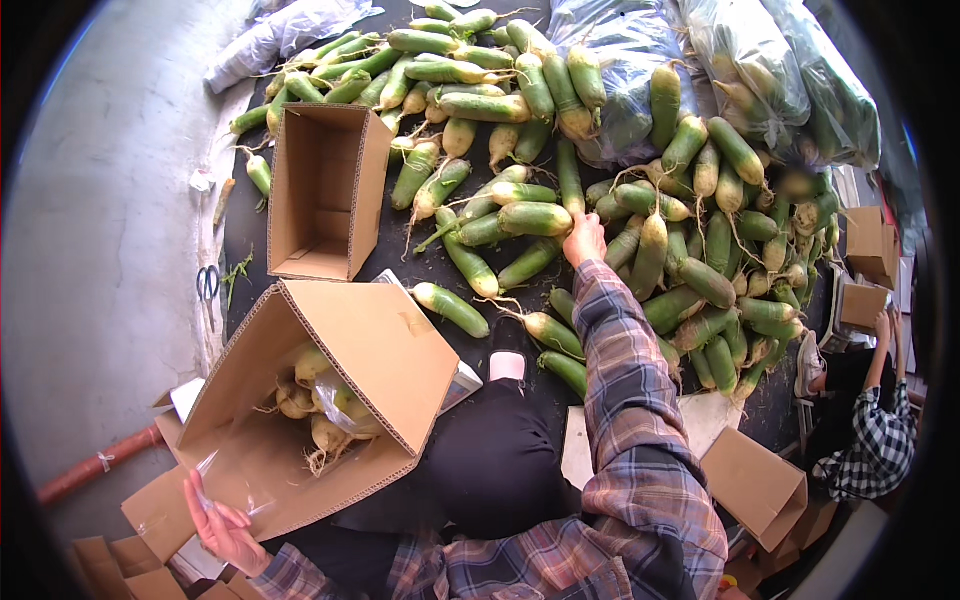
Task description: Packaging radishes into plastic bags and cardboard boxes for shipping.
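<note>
Packing step in hand, judged from the layout: filling a box with radishes. At lower left of the frame, the left hand grips the clear plastic liner at the rim of the tilted cardboard box, fingers closed on the film. This box, at lower centre-left, already holds several pale radishes; exact count cannot be told.

At centre frame, the right hand is extended into the pile, fingers curled down on a green-and-white radish; whether the grip is fully closed cannot be told.

Next move likely calls for a firm grip and a lift clear of neighbouring roots.

Count: two open boxes, the second, empty box at upper left; one pair of scissors at left; loose radishes on the black mat, too many to count; three filled bags at top right.
</note>
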The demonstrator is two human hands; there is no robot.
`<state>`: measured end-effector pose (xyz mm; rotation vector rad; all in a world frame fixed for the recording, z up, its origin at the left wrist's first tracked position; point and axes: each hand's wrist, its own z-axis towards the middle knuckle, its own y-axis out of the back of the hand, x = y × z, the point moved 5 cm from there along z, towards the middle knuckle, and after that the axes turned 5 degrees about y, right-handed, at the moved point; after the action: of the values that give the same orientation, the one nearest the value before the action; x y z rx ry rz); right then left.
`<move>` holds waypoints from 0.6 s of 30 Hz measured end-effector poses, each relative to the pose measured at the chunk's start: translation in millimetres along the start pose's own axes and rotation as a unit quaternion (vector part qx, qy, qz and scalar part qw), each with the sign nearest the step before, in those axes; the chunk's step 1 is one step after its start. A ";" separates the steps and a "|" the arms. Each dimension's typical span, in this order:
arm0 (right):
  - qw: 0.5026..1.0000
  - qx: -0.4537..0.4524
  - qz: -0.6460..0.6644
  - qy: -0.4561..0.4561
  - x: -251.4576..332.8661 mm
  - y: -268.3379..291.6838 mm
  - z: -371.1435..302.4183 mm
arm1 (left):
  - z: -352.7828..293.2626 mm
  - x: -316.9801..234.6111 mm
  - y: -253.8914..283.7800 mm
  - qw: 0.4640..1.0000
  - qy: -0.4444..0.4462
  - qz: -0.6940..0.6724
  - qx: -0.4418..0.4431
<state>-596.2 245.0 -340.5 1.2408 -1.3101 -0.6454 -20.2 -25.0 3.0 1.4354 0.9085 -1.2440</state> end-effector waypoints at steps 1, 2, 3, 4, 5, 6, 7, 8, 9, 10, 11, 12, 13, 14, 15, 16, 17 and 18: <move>1.000 -0.011 -0.015 0.006 -2.0 0.6 0.6 | 0.5 0.8 0.3 1.000 0.000 -0.002 0.004; 0.999 -0.022 -0.030 0.011 -3.8 0.3 0.7 | 1.2 2.1 0.6 1.000 0.000 -0.003 0.009; 0.996 -0.054 -0.062 0.030 -2.6 3.5 -2.4 | 1.3 2.3 1.9 1.000 0.001 -0.004 0.008; 0.996 -0.053 -0.063 0.031 -4.1 3.6 -4.9 | 1.2 2.5 3.1 1.000 0.001 -0.006 0.009; 0.996 -0.025 -0.076 0.051 -4.9 0.8 -7.4 | 0.6 3.0 4.5 1.000 0.001 -0.009 0.011; 0.994 0.002 -0.090 0.070 -7.6 -0.3 -10.4 | 0.4 2.8 3.3 1.000 0.004 -0.010 0.011; 0.992 -0.027 -0.089 0.088 -11.3 -0.7 -13.9 | 0.7 2.7 2.2 1.000 0.004 -0.011 0.010; 0.992 -0.025 -0.093 0.088 -16.3 -2.1 -16.5 | 1.1 3.0 1.4 1.000 0.004 -0.011 0.008; 0.985 -0.029 -0.112 0.126 -14.3 -0.6 -22.9 | 0.7 2.4 0.4 1.000 0.009 -0.010 0.007; 0.977 -0.031 -0.130 0.165 -12.5 0.6 -29.5 | 0.6 1.4 -0.7 1.000 0.005 -0.007 0.005; 0.974 -0.024 -0.157 0.161 -12.7 0.7 -31.2 | 0.1 0.5 -2.2 1.000 0.001 -0.005 0.003; 0.969 -0.017 -0.184 0.163 -9.4 1.7 -31.1 | 0.6 -0.2 -1.5 1.000 0.002 -0.002 0.000; 0.971 -0.016 -0.176 0.162 -9.7 5.8 -36.2 | 0.3 0.6 -1.8 1.000 0.001 -0.010 0.012; 0.972 -0.014 -0.168 0.161 -10.1 11.3 -42.8 | -0.6 1.4 -1.7 1.000 -0.001 -0.019 0.023; 0.977 -0.001 -0.148 0.154 -2.0 20.6 -49.9 | -1.7 2.3 0.9 0.999 0.002 -0.027 0.024; 0.973 0.005 -0.140 0.181 2.0 28.9 -55.7 | -3.0 1.2 1.8 1.000 0.003 -0.026 0.015; 0.976 0.047 -0.118 0.176 6.1 34.3 -59.9 | -3.0 -0.3 0.5 1.000 0.001 -0.022 0.020; 0.976 0.090 -0.098 0.170 10.9 41.7 -65.6 | -3.3 -1.8 -1.6 1.000 0.001 -0.020 0.024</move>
<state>-544.0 266.8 -286.2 1.5658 -0.9838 -0.4331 -21.3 -21.3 4.3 1.4633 0.9177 -1.3026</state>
